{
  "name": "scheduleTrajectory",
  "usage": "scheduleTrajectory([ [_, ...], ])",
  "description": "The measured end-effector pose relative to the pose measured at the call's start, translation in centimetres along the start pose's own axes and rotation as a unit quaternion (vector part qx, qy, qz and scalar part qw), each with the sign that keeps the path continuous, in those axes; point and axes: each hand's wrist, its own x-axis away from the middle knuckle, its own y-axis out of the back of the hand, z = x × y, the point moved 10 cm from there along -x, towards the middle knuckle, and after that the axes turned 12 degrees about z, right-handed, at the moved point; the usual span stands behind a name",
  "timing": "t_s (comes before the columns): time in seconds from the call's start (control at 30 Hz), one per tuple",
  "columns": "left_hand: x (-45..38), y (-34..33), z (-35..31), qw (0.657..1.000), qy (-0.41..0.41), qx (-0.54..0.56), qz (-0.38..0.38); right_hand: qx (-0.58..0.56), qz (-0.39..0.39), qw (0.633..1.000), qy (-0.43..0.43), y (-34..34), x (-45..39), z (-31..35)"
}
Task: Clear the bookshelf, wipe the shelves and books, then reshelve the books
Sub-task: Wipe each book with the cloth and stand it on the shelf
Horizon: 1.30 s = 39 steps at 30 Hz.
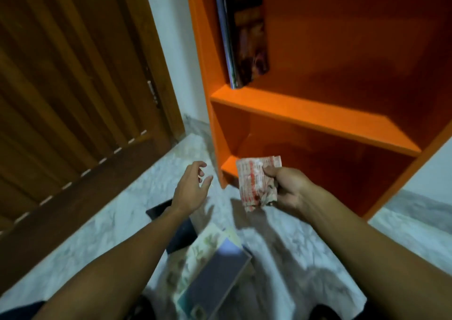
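An orange bookshelf (318,114) fills the upper right. Two or three books (244,33) stand upright at the left end of its upper compartment; the lower compartment holds nothing visible. My right hand (286,187) grips a red-and-white patterned cloth (256,180) in front of the lower shelf's left corner. My left hand (190,187) hovers over the floor to the left of the shelf, fingers loosely spread and holding nothing. A stack of books (215,275) lies on the floor between my forearms, topped by a grey-blue one, with a dark book (181,234) partly under my left arm.
A brown wooden door (73,87) takes up the left side. A white wall strip (171,50) separates it from the shelf. The floor (117,221) is pale marble.
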Motion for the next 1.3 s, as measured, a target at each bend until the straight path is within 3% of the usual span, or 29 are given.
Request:
scheduleTrajectory([
  [0.17,6.5,-9.0,10.5,0.972,0.170,-0.004,0.164,0.060,0.018,0.998,-0.019,-1.8,-1.0,-3.2],
  [0.27,10.5,-13.2,15.6,0.937,0.249,-0.077,0.231,0.099,0.045,0.994,-0.031,-3.0,-1.8,-4.6],
  [0.47,12.2,-15.8,18.4,0.891,0.291,-0.211,0.278,0.108,0.045,0.993,-0.034,-2.7,-3.8,-5.6],
  [0.57,11.2,-16.9,19.8,0.870,0.334,-0.190,0.308,0.116,0.054,0.991,-0.036,-2.7,-4.3,-5.8],
  [0.67,10.0,-18.1,19.6,0.868,0.328,-0.162,0.337,0.108,0.054,0.992,-0.040,-2.6,-4.6,-6.2],
  [0.77,9.2,-18.5,20.1,0.880,0.338,-0.113,0.314,0.075,0.056,0.995,-0.040,-2.6,-4.9,-6.5],
  [0.93,8.2,-18.1,17.7,0.915,0.257,-0.133,0.280,-0.019,0.041,0.998,-0.051,-2.0,-5.1,-7.2],
  [1.03,8.5,-17.6,16.5,0.945,0.196,-0.075,0.251,-0.093,0.046,0.993,-0.056,-2.1,-5.1,-7.7],
  [1.17,9.6,-16.1,15.1,0.960,0.151,0.003,0.237,-0.142,0.076,0.985,-0.055,-2.6,-4.3,-7.2],
  [1.3,9.2,-14.2,12.3,0.965,0.115,0.003,0.235,-0.177,0.066,0.981,-0.043,-2.1,-3.9,-6.6],
])
